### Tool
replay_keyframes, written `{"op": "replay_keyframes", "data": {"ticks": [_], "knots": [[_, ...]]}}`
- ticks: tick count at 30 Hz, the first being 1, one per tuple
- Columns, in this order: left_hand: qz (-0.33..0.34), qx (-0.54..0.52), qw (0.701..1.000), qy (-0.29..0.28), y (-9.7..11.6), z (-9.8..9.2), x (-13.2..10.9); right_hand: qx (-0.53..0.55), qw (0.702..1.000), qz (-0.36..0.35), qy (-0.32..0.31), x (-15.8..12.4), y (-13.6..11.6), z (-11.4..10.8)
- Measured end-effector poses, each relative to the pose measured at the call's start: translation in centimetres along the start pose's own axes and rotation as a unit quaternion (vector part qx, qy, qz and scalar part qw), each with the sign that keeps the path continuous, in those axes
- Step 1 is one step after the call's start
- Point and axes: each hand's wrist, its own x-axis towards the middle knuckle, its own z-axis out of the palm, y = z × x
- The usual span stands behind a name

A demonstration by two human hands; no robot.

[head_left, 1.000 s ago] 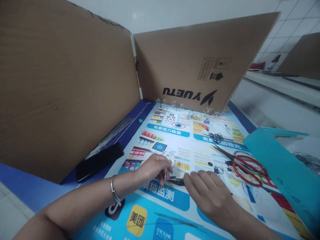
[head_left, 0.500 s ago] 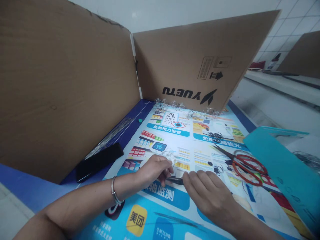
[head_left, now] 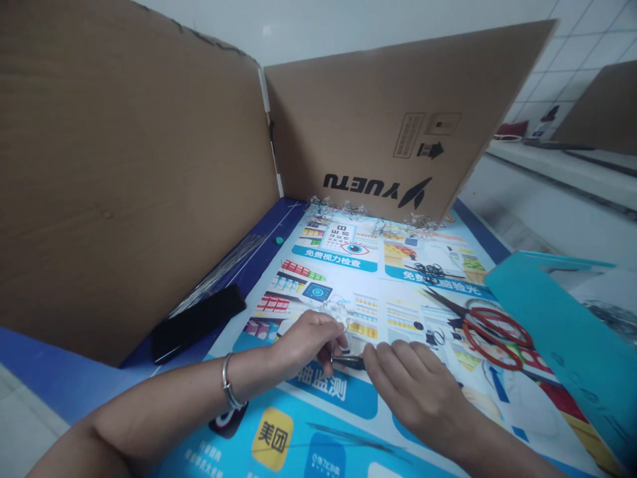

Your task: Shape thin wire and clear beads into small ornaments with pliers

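Observation:
My left hand [head_left: 311,338], with a silver bangle at its wrist, pinches a thin clear or wiry piece [head_left: 338,311] whose exact shape is hard to make out. Closed around a dark slim tool, probably pliers [head_left: 350,362], is my right hand [head_left: 415,382]. The tool's tip points left and meets the lower end of the thin piece, just under my left fingertips. Both hands are over the printed sheet [head_left: 343,415], near its middle.
Red-handled scissors [head_left: 492,332] lie right of my hands, beside a teal box [head_left: 562,332]. A black phone [head_left: 199,323] and thin wires [head_left: 223,265] lie left. Wiry pieces [head_left: 418,222] line the foot of the back cardboard panel [head_left: 358,119]; another panel [head_left: 124,172] stands left.
My hands have dipped very slightly, and the tool's tip sits a little lower. Both hands keep their grip.

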Motion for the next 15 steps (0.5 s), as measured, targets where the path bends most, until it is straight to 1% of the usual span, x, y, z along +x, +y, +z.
{"op": "replay_keyframes", "data": {"ticks": [5,10,13,15], "knots": [[0.003,0.000,1.000,0.002,0.02,0.02,-0.11,-0.001,1.000,0.007,-0.007,-0.09,-0.07,0.16],[0.023,0.024,0.999,0.012,0.09,0.21,-0.26,0.026,0.999,0.036,-0.022,-0.11,-0.30,0.33],[0.051,0.063,0.997,0.018,0.13,0.23,-0.48,0.058,0.996,0.068,-0.032,-0.22,-0.54,0.68],[0.080,0.118,0.990,0.015,0.23,0.12,-0.75,0.095,0.990,0.094,-0.030,-0.33,-0.72,0.96]]}}
